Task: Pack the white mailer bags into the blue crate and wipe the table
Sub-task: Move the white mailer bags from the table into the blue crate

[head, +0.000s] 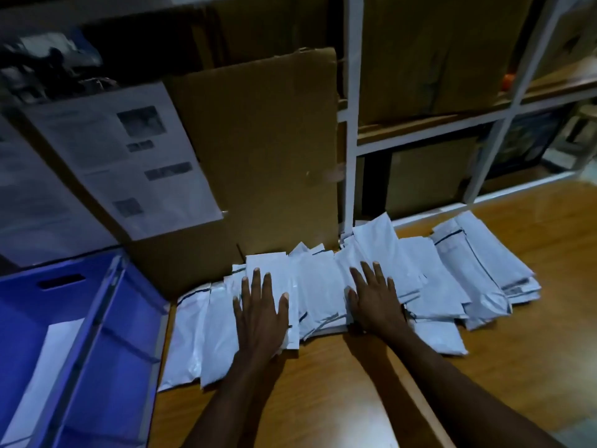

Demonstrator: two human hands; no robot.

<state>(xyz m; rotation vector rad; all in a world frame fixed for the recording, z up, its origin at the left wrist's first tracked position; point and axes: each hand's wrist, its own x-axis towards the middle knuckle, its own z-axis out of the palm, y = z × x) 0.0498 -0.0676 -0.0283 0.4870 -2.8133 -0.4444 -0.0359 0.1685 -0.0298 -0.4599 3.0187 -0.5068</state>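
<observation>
A dim storeroom with a wooden table (339,392) set against white metal shelving (350,124) that holds cardboard boxes. A tall cardboard sheet (258,156) stands upright at the back of the table, and printed paper sheets (129,156) hang on it to the left. White mailer bags (323,286) lie spread in an overlapping row across the table, from beside the crate to a looser heap on the right. The person's left hand (261,315) lies flat on the bags near the left of the row, fingers straight and slightly spread. The right hand (374,302) rests palm down on the bags near the middle, fingers straight and close together. The blue crate (106,318) sits at the table's left edge, just beside the bags, with something white lying in its bottom.
</observation>
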